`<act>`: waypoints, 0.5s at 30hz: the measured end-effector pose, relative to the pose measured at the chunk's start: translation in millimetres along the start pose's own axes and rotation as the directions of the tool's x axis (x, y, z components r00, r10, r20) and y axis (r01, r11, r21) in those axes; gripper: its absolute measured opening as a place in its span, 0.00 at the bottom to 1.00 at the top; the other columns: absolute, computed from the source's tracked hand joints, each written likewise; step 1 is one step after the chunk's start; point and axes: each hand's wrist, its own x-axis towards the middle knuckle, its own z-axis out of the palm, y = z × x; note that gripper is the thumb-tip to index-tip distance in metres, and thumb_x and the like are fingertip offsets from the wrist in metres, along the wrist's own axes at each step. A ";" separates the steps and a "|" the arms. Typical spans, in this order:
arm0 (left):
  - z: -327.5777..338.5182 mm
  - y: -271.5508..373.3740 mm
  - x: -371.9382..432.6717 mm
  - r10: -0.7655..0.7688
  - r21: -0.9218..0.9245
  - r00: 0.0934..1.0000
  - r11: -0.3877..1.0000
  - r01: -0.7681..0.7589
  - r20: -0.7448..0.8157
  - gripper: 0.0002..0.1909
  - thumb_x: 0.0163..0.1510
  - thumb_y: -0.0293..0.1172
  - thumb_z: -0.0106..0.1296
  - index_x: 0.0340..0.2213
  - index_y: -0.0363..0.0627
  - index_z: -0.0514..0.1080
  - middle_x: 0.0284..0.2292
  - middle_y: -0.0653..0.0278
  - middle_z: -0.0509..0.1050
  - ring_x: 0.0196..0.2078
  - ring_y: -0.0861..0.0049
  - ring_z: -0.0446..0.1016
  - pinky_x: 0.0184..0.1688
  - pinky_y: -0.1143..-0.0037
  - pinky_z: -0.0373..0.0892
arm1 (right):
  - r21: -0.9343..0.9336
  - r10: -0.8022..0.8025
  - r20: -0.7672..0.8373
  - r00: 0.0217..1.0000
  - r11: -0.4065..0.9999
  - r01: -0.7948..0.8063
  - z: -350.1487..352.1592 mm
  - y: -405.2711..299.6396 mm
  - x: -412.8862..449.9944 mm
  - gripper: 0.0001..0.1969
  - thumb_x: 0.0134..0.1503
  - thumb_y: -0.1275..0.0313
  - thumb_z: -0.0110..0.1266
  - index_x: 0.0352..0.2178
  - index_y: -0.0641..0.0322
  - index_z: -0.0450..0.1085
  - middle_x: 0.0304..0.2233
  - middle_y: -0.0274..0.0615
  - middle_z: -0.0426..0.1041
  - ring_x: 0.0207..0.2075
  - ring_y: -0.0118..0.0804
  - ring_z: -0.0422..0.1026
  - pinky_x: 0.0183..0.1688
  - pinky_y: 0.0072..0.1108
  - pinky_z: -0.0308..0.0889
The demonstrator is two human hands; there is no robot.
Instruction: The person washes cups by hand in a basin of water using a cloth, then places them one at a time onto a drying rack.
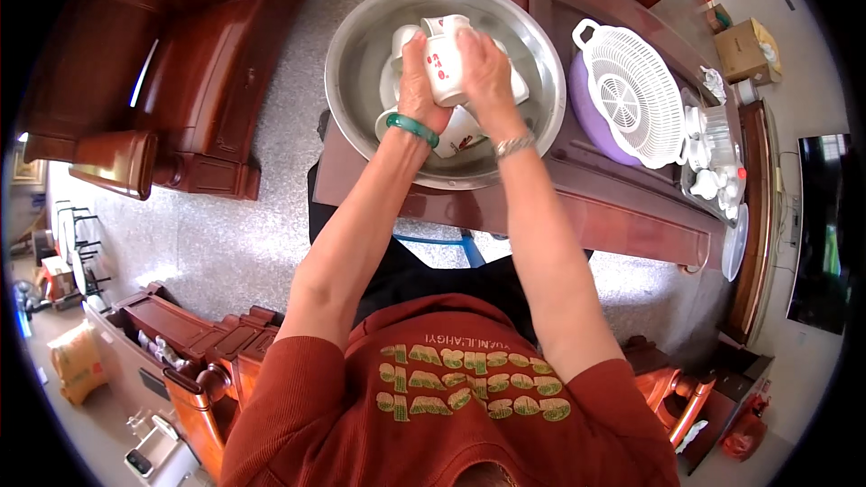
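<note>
Both hands are over a wide stainless-steel basin [339, 105] of water. My left hand [421, 88], with a green bangle at its wrist, grips the side of a white ceramic cup [443, 71] with red printed marks. Against the cup's other side is my right hand [488, 74], slightly blurred, its fingers around the rim and partly hidden. Beyond the held cup sit other white cups [404, 39] in the basin. Nearer to me lies a larger white vessel [467, 130] with a printed picture, partly covered by my wrists.
The basin stands on a dark red wooden table [609, 223]. To its right a white plastic colander [626, 98] rests on a purple basin [587, 111]. Farther right, a tray [700, 189] carries glasses and small white cups. A wooden bench [196, 95] stands at left.
</note>
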 end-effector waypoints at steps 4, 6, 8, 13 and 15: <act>3.1 -1.2 1.6 0.054 0.016 0.999 0.998 -0.053 -0.006 0.24 0.54 0.50 0.35 0.42 0.43 0.65 0.39 0.59 0.71 0.41 0.68 0.71 0.43 0.65 0.68 | 0.363 0.299 0.198 0.934 0.862 -0.353 -13.6 0.7 10.2 0.20 0.55 0.56 0.47 0.39 0.64 0.68 0.37 0.37 0.70 0.39 0.27 0.67 0.39 0.21 0.63; 5.3 2.4 5.2 -0.010 0.027 1.000 1.000 0.011 -0.013 0.24 0.54 0.50 0.35 0.42 0.43 0.64 0.39 0.59 0.70 0.41 0.67 0.71 0.44 0.63 0.68 | 0.319 0.246 0.160 0.956 0.904 -0.285 -18.0 -0.1 9.3 0.20 0.55 0.56 0.46 0.38 0.65 0.68 0.35 0.38 0.70 0.36 0.27 0.67 0.38 0.21 0.63; 5.4 4.8 1.4 -0.096 0.060 0.995 0.994 0.096 -0.004 0.26 0.54 0.53 0.38 0.42 0.43 0.65 0.39 0.59 0.71 0.40 0.66 0.72 0.43 0.58 0.67 | 0.262 0.167 0.120 0.979 0.945 -0.194 -19.0 1.8 7.3 0.20 0.56 0.57 0.44 0.35 0.66 0.68 0.34 0.43 0.71 0.34 0.33 0.69 0.38 0.24 0.63; 10.7 4.0 2.7 -0.035 0.157 0.999 0.987 0.028 0.039 0.26 0.51 0.55 0.45 0.38 0.44 0.68 0.35 0.62 0.72 0.36 0.71 0.73 0.38 0.68 0.70 | -0.051 -0.100 0.003 0.995 0.994 0.100 -11.8 3.5 -2.4 0.20 0.57 0.58 0.41 0.41 0.65 0.65 0.36 0.53 0.70 0.37 0.49 0.69 0.40 0.30 0.64; -0.9 -0.5 19.2 0.035 0.171 0.998 0.984 -0.045 0.059 0.25 0.50 0.55 0.48 0.36 0.43 0.68 0.33 0.63 0.73 0.33 0.73 0.73 0.35 0.73 0.71 | -0.090 -0.165 -0.038 0.986 0.983 0.161 -2.2 -1.3 -16.8 0.20 0.57 0.59 0.40 0.44 0.65 0.63 0.38 0.57 0.68 0.38 0.53 0.68 0.41 0.31 0.63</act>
